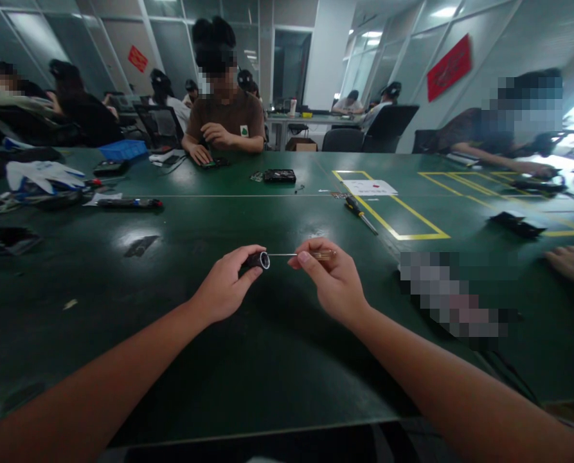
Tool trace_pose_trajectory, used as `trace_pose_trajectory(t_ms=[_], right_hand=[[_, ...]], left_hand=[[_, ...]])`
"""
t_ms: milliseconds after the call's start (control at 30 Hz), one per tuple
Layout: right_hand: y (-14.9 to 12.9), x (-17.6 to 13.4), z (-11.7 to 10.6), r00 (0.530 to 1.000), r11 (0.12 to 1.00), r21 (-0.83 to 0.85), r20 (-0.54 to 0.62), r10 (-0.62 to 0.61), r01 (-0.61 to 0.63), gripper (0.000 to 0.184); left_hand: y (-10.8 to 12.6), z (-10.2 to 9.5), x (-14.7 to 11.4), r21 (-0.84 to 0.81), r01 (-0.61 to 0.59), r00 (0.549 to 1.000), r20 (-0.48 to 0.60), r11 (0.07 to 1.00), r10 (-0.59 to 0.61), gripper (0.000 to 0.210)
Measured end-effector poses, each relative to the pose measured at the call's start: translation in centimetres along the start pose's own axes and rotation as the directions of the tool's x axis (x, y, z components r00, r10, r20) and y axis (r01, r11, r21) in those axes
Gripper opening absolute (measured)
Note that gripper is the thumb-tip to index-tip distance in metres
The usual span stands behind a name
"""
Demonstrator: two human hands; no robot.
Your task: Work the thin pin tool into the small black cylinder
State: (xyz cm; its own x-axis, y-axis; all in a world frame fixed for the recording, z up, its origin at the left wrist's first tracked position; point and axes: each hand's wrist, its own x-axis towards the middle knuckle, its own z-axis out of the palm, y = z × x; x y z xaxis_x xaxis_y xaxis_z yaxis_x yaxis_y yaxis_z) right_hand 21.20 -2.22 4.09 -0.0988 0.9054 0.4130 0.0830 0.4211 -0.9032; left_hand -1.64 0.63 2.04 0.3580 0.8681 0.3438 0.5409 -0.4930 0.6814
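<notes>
My left hand point(229, 280) is closed around a short black cylinder point(263, 260) with a pale ring at its end, perhaps a flashlight head; my fingers cover much of it. A screwdriver point(323, 255) with a clear amber handle is gripped in my right hand point(332, 276). Its thin metal shaft points left, towards the cylinder's rim. Whether the tip touches the rim or only passes behind it, I cannot tell. Both hands are above the green table point(281, 360), near its front edge.
Beyond my hands lie a yellow-and-black screwdriver point(360, 214), a white sheet point(369, 187) and a black device point(279, 175). White gloves point(43, 175) and a blue tray point(123, 150) are at left. A person point(226, 109) works opposite; another person's hand point(573, 263) rests at right.
</notes>
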Motion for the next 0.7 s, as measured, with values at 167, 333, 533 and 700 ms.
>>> trace_pose_trajectory(t_ms=[167,333,533,700], right_hand=[[0.4,-0.3,-0.1,0.996,0.992,-0.125,0.093,0.001,0.011,0.016],[0.9,0.9,-0.1,0.991,0.982,0.135,0.045,0.127,-0.132,0.018],[1.2,1.0,-0.1,0.985,0.958,0.226,0.046,0.168,-0.174,0.019],[0.8,0.3,-0.3,0.991,0.999,-0.019,0.132,0.035,-0.033,0.016]], left_hand=[[-0.3,-0.1,-0.1,0.002,-0.029,0.999,0.024,1.000,0.029,0.036],[-0.4,-0.4,-0.1,0.009,-0.062,0.997,0.053,0.998,0.061,0.037],[-0.2,-0.2,0.1,0.025,-0.046,0.997,0.066,0.999,0.044,0.037],[-0.5,-0.2,0.2,-0.013,-0.040,0.998,0.047,0.999,0.041,0.036]])
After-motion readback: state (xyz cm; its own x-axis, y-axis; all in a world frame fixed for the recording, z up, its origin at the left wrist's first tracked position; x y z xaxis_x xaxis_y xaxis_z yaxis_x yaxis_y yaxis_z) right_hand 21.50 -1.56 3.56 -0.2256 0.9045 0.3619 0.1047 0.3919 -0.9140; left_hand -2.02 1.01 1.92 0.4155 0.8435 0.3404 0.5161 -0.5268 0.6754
